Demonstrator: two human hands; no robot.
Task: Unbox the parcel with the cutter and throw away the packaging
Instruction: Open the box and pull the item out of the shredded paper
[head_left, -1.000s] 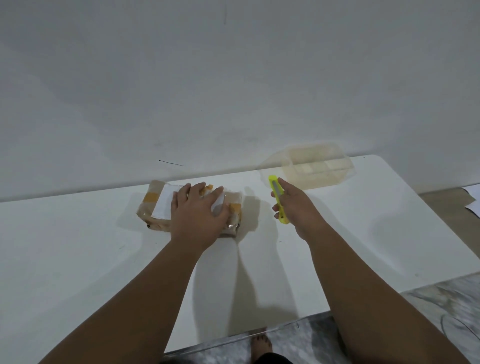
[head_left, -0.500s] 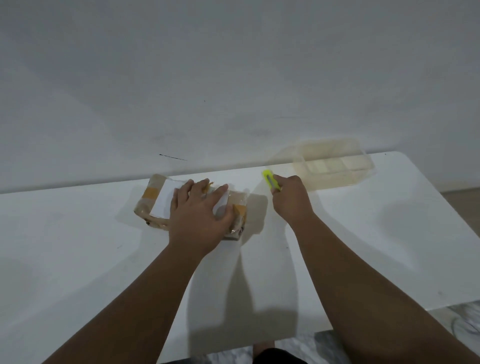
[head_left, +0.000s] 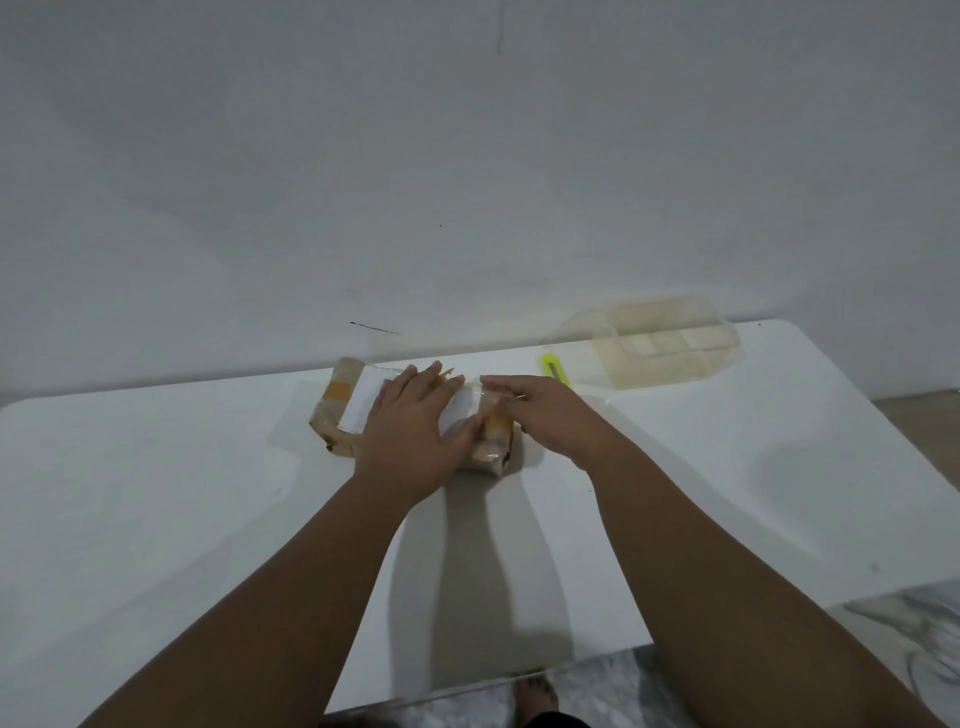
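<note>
Parcel: brown taped cardboard parcel (head_left: 415, 415), long axis along the white table's (head_left: 156, 493) far edge.
Left hand (head_left: 415, 431): flat, pressed on top.
Right hand (head_left: 540, 415): open, at its right end.
Cutter: yellow plastic cutter (head_left: 555, 369) lying unheld, nearest the right hand.

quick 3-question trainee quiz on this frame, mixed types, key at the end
1. True or false: the right hand grips the yellow cutter.
2. Which thing lies nearest the clear plastic container? A) parcel B) cutter C) left hand
3. Fill in: the left hand lies flat on top of the ____.

Key
1. False. The cutter lies on the white table behind the right hand, which rests at the right end of the parcel.
2. B
3. parcel
</note>
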